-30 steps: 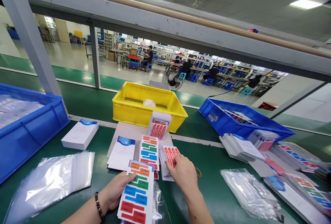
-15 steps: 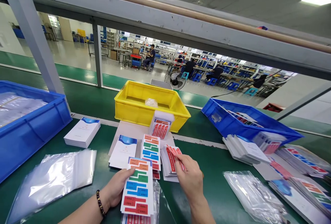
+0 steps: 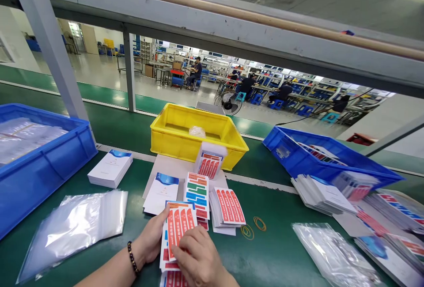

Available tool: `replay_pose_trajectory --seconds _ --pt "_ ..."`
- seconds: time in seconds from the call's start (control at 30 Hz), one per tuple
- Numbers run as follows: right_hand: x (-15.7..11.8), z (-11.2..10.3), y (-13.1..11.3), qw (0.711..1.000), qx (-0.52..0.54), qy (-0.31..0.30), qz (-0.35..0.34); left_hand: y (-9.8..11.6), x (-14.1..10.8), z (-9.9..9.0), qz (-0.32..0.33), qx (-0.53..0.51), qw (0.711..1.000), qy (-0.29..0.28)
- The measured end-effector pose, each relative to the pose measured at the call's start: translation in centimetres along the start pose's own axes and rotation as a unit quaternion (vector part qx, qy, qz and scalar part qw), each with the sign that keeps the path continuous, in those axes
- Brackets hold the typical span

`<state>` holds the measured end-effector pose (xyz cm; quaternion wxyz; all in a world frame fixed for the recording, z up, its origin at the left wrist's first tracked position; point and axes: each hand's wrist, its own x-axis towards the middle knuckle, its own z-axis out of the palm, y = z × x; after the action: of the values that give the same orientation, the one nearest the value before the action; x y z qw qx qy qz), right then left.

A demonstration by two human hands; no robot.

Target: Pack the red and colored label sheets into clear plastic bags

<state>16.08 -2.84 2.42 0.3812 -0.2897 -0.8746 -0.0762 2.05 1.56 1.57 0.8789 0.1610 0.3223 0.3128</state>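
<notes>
My left hand [image 3: 150, 238], with a beaded bracelet at the wrist, grips a colour-printed label sheet [image 3: 164, 256] by its left side. A red-striped label sheet [image 3: 180, 220] lies over the front of it. With bent fingers, my right hand [image 3: 200, 256] holds the lower right part of the red sheet and hides its corner. Just beyond are a stack of multicoloured label sheets [image 3: 198, 187] and a white booklet with a blue top [image 3: 161, 194]. To the right sits a stack of red label sheets [image 3: 230, 205]. More red-printed sheets [image 3: 174, 279] show below my hands.
Rubber bands [image 3: 259, 224] lie right of the red stack. A yellow bin [image 3: 198, 143] stands behind, flanked by a left blue bin [image 3: 49, 159] and a right blue bin [image 3: 331, 159]. Clear plastic bags [image 3: 76, 229] and a booklet stack [image 3: 111, 168] are at left; more printed stacks sit right.
My right hand has moved left from the red stack, bringing a red label sheet onto the multicoloured sheet in my left hand. The rubber bands are now uncovered.
</notes>
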Motion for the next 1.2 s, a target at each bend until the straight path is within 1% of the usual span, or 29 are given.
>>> replay_pose_trajectory --seconds 0.07,0.17,0.2,0.23,0.27,0.3,0.33,0.37,0.4,0.43,0.47,0.5,0.53,0.57,0.63,0.7,0.73,0.77,0.8,0.83,0.87,0.93,1.0,1.1,1.2 --pt "0.0 0.2 -0.2 1.0 0.028 -0.01 0.009 -0.1 -0.1 -0.2 0.02 0.029 0.999 -0.026" --pt "-0.3 -0.2 0.0 0.995 0.097 0.002 0.033 -0.3 -0.2 -0.5 0.068 0.089 0.991 -0.075" --pt "-0.5 -0.4 0.3 0.991 0.114 0.017 0.064 -0.4 -0.2 -0.6 0.076 0.1 0.988 -0.087" --pt "-0.8 -0.6 0.7 0.984 0.124 0.039 0.118 -0.4 -0.2 -0.6 0.075 0.105 0.987 -0.095" --pt "-1.2 -0.8 1.1 0.97 0.134 0.063 0.193 -0.5 -0.3 -0.6 0.068 0.109 0.987 -0.099" --pt "-1.5 -0.9 1.6 0.944 0.153 0.09 0.278 -0.5 -0.3 -0.6 0.058 0.114 0.986 -0.103" --pt "-1.8 -0.9 2.1 0.907 0.191 0.114 0.358 -0.5 -0.4 -0.6 0.049 0.124 0.985 -0.107" --pt "-2.0 -0.9 2.5 0.861 0.253 0.125 0.423 -0.5 -0.5 -0.6 0.043 0.137 0.983 -0.111" --pt "-2.1 -0.8 2.9 0.81 0.333 0.117 0.468 -0.5 -0.6 -0.6 0.04 0.152 0.981 -0.115" --pt "-2.2 -0.8 3.2 0.759 0.418 0.095 0.491 -0.5 -0.7 -0.6 0.039 0.17 0.978 -0.118" --pt "-2.2 -0.7 3.4 0.711 0.49 0.07 0.499 -0.4 -0.7 -0.5 0.042 0.191 0.973 -0.121" --pt "-2.2 -0.7 3.6 0.673 0.54 0.051 0.503 -0.3 -0.8 -0.5 0.045 0.219 0.967 -0.126" --pt "-2.2 -0.8 3.9 0.648 0.565 0.046 0.508 -0.2 -0.9 -0.5 0.052 0.253 0.957 -0.13" --pt "-2.2 -0.8 4.1 0.635 0.569 0.062 0.518 -0.1 -0.9 -0.5 0.065 0.294 0.945 -0.13" --pt "-2.3 -1.2 4.8 0.621 0.54 0.139 0.552 0.2 -0.9 -0.5 0.103 0.398 0.905 -0.111" --pt "-2.5 -1.5 5.6 0.602 0.497 0.223 0.584 0.4 -0.8 -0.5 0.141 0.512 0.845 -0.071" --pt "-2.6 -1.6 5.9 0.591 0.482 0.254 0.594 0.5 -0.8 -0.5 0.155 0.559 0.812 -0.056" --pt "-2.7 -1.7 6.1 0.583 0.475 0.272 0.6 0.5 -0.8 -0.5 0.164 0.594 0.786 -0.052" --pt "-2.7 -1.7 6.2 0.578 0.475 0.278 0.602 0.6 -0.8 -0.5 0.172 0.613 0.769 -0.058" --pt "-2.6 -1.7 6.2 0.576 0.478 0.275 0.604 0.6 -0.8 -0.5 0.179 0.618 0.762 -0.07" --pt "-2.6 -1.7 6.2 0.575 0.483 0.266 0.604 0.6 -0.8 -0.6 0.189 0.614 0.762 -0.084" --pt "-2.5 -1.6 6.0 0.583 0.487 0.246 0.602 0.7 -0.8 -0.8 0.21 0.588 0.775 -0.099" --pt "-2.5 -1.7 5.9 0.598 0.481 0.236 0.596 0.7 -0.7 -1.0 0.231 0.569 0.783 -0.1" --pt "-2.5 -1.9 6.0 0.618 0.475 0.218 0.586 0.7 -0.5 -1.3 0.246 0.568 0.78 -0.095" --pt "-2.6 -1.8 5.8 0.634 0.491 0.171 0.572 0.6 -0.5 -1.2 0.24 0.576 0.776 -0.093"
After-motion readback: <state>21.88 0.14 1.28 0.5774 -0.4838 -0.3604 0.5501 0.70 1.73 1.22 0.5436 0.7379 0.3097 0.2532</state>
